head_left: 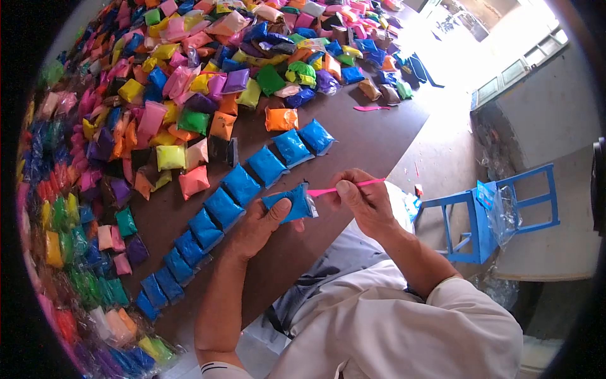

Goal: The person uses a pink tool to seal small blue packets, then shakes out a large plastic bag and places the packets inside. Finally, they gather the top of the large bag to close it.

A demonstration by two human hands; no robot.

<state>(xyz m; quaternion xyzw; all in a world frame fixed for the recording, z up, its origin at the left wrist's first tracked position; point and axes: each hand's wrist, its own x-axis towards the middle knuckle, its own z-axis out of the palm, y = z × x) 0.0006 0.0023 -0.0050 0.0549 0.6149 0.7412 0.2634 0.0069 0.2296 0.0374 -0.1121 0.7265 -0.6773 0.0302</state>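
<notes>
My left hand [259, 227] is closed on a small blue packet [288, 204] in clear plastic, with the thumb lying across its front. Between the fingers of my right hand [365, 201] is a thin pink plastic stick [328, 191], its tip right at the packet's clear end. Just beyond my left hand, similar blue packets lie side by side in a slanting row, among them one near the middle [223, 208] and one at the far end [317, 136]. An orange packet [281, 119] rests behind the row.
A large heap of many-coloured packets [237, 82] covers the left and far side of the brown table [404, 129]. Another pink stick [371, 108] lies near the table's right edge. To the right, a blue chair [483, 221] stands on the floor with clear plastic on it.
</notes>
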